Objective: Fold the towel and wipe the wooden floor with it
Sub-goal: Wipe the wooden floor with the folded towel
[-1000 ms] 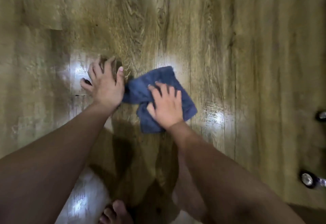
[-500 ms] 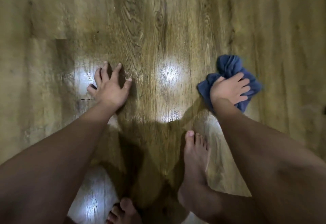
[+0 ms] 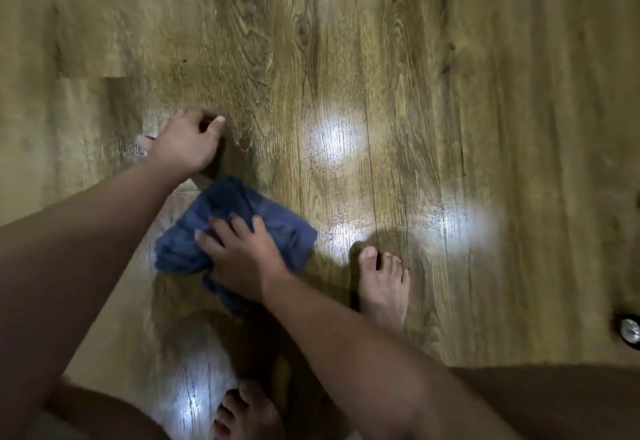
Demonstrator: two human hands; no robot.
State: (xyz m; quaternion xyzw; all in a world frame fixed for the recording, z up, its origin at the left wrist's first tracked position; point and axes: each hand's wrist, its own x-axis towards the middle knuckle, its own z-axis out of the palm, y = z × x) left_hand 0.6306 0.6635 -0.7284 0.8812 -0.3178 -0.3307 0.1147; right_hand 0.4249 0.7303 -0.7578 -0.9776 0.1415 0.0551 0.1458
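A: Where is the towel (image 3: 239,231)?

B: On the floor (image 3: 433,93), bunched into a rough blue pad just in front of the person's feet, under the right hand (image 3: 242,259).

A: How does that hand hold it?

B: It lies on top with the fingers spread, pressing down. The fingers look fairly straight, so I take it as a flat press and not a clutch.

A: And the left hand (image 3: 185,141)?

B: It rests on the bare boards just beyond the towel, fingers curled under, holding nothing. It looks like a prop for the body's weight.

A: So how far along is the job?

B: The folding seems done, though the pad is loose and rumpled. The wiping looks to be in hand. The boards gleam in patches near the towel, but that may only be lamp glare, so I cannot tell which parts are wiped. Much of the floor farther off probably remains.
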